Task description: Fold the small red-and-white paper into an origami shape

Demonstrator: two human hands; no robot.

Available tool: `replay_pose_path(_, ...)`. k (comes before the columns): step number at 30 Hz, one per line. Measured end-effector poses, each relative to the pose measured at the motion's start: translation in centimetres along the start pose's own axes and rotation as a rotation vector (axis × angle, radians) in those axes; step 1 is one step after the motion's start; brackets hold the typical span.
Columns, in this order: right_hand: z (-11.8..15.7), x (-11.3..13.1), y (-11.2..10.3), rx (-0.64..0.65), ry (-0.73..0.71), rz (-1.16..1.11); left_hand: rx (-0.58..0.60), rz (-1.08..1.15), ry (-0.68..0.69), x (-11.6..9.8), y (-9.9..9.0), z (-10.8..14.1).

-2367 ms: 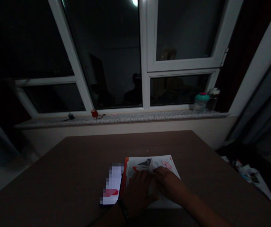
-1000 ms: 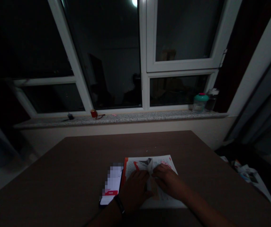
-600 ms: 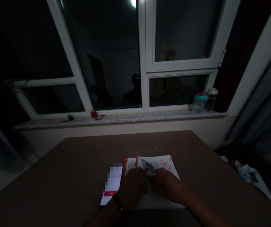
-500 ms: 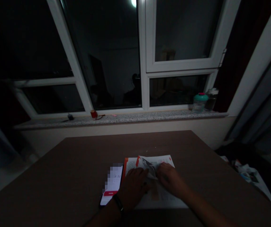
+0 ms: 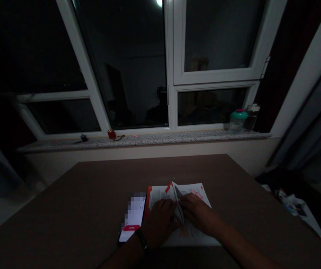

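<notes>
A small folded piece of printed paper [image 5: 177, 192] with a red corner stands up between my hands, its tip pointing away from me. My left hand [image 5: 160, 221] grips its left side, thumb near the lower end and fingers curled over it. On the right side, the fingers of my right hand [image 5: 195, 210] pinch the fold. Beneath both hands lies a printed booklet [image 5: 199, 237] with orange-red along its left edge. Left of the booklet, beside my left wrist, rests a phone [image 5: 134, 215] with a lit screen and a red button.
The brown table [image 5: 65, 209] reaches toward a speckled windowsill [image 5: 160, 139]. On the sill are a red spool-like item [image 5: 111, 134], a jar with a green lid [image 5: 237, 121] and a clear bottle [image 5: 251, 117]. Crumpled papers or bags [image 5: 295, 207] lie beyond the table's right edge.
The folded paper has gone from leaning flatter to standing more upright, its sides closer together. My right hand has shifted slightly left toward my left hand. The phone has stayed put.
</notes>
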State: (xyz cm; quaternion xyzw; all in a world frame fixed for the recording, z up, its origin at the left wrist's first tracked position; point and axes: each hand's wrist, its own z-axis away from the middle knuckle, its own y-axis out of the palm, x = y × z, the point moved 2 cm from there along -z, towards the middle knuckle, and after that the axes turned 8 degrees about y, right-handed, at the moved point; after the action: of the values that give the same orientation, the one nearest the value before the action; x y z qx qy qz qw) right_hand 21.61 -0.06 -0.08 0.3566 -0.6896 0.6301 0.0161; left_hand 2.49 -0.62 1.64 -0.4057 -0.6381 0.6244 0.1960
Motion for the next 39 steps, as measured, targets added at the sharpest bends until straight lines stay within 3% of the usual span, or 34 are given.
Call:
replay_pose_path(13,-0.1,1.1,0.1,0.011,0.056,0.041,-0.038,-0.055,-0.013,0.6,0.9,-0.2)
replay_pose_path(31,-1.0,0.8,1.1,-0.027,0.146,0.063,0.041,-0.120,-0.007,0.3,0.2,-0.6)
replay_pose_path(39,-0.8,0.5,1.4,-0.042,0.100,0.067,0.024,-0.108,0.000,0.4,0.2,-0.6)
